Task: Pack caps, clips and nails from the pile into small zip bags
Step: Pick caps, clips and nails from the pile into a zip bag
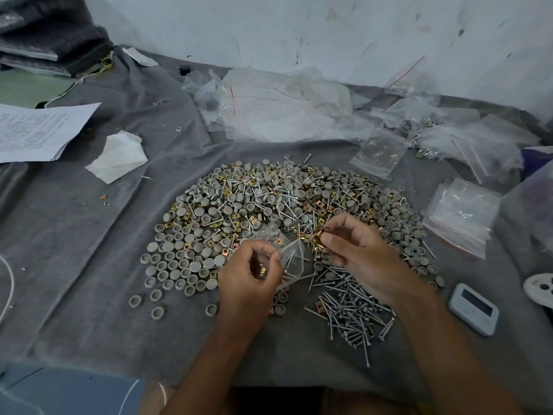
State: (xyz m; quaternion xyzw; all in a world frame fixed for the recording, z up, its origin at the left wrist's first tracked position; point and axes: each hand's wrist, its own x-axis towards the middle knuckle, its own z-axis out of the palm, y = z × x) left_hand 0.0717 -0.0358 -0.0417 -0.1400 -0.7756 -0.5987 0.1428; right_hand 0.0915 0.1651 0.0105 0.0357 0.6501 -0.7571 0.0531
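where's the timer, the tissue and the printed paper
timer (473, 313), head view, on its screen
tissue (118, 158), head view, middle of the folded sheet
printed paper (39, 131), head view, middle of the top page

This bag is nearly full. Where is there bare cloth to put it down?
Bare grey cloth lies left of the pile, below the white tissue. A narrower bare strip runs between the loose nails and the near edge. The back right is crowded with zip bags.
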